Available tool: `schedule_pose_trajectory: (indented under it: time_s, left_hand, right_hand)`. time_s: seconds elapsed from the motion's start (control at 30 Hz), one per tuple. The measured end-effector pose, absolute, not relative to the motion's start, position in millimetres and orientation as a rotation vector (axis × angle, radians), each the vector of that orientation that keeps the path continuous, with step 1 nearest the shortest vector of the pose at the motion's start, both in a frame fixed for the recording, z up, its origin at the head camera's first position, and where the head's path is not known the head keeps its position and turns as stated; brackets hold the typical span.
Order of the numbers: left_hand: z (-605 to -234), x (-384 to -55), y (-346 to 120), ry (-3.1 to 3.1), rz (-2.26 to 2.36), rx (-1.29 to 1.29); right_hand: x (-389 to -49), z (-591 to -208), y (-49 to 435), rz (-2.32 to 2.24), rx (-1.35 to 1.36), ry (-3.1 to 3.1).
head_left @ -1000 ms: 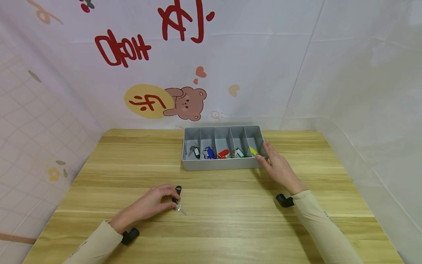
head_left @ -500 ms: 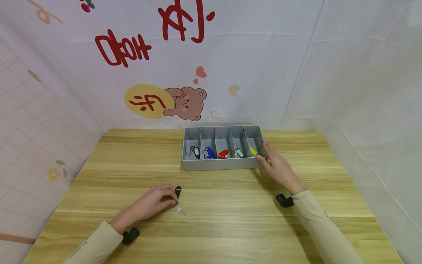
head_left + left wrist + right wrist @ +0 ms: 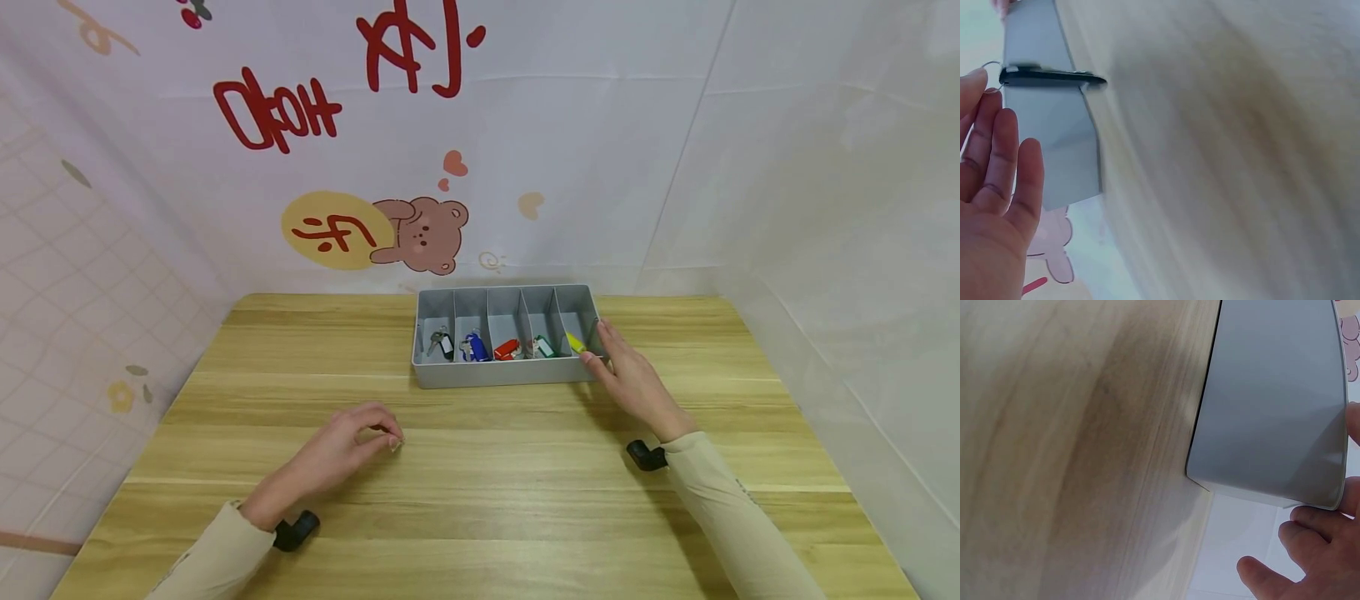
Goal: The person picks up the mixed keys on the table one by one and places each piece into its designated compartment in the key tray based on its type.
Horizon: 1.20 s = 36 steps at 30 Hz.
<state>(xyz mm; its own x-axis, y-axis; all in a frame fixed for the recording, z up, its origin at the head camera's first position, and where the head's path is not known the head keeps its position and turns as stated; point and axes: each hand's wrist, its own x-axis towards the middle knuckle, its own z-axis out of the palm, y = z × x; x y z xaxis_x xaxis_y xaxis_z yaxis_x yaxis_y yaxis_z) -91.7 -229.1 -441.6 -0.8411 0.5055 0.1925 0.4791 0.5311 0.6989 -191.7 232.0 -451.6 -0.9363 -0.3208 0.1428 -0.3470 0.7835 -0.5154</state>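
Observation:
My left hand is raised over the table, left of the grey divided box. Its thumb and index finger pinch a thin key ring, from which a black key tag hangs in the left wrist view. The key on that ring is hidden there. My right hand rests at the box's right front corner, thumb at the front rim and fingers along the right end. Tagged keys lie in the compartments, left to right: black tag, blue tag, red tag, green tag, yellow tag.
The wood-grain table runs back to a white printed curtain behind the box. More curtain hangs along both sides. A black wrist camera sits under the left wrist, another black camera under the right.
My left hand has lifted the black-tagged key off the table by its ring and moved slightly away from me. The right hand and the box have stayed in place.

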Motion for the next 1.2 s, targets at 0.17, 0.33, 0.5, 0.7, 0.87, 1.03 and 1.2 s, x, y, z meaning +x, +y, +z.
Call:
schedule_pose_trajectory:
  time_s: [0.17, 0.33, 0.5, 0.7, 0.87, 1.03, 1.2]
  left_hand:
    - [-431, -94, -226, 2.764, 1.257, 0.849]
    - [-421, -98, -219, 2.820, 1.308, 0.901]
    - [-412, -102, -212, 2.857, 1.359, 0.909]
    - [-402, -106, -202, 2.918, 1.397, 0.877]
    - [-394, -112, -194, 2.924, 1.454, 0.801]
    - [-388, -119, -184, 2.922, 1.533, 0.732]
    - [-385, -128, -175, 2.939, 1.634, 0.699]
  right_hand:
    - [-192, -452, 232, 0.854, 0.550, -2.915]
    - [-191, -451, 232, 0.859, 0.553, -2.916]
    - [-191, -452, 233, 0.858, 0.554, -2.921]
    - [-191, -453, 233, 0.856, 0.548, -2.916]
    - [-191, -452, 233, 0.866, 0.535, -2.919]
    - [-192, -452, 232, 0.872, 0.527, -2.928]
    - [-192, -451, 231, 0.874, 0.525, -2.934]
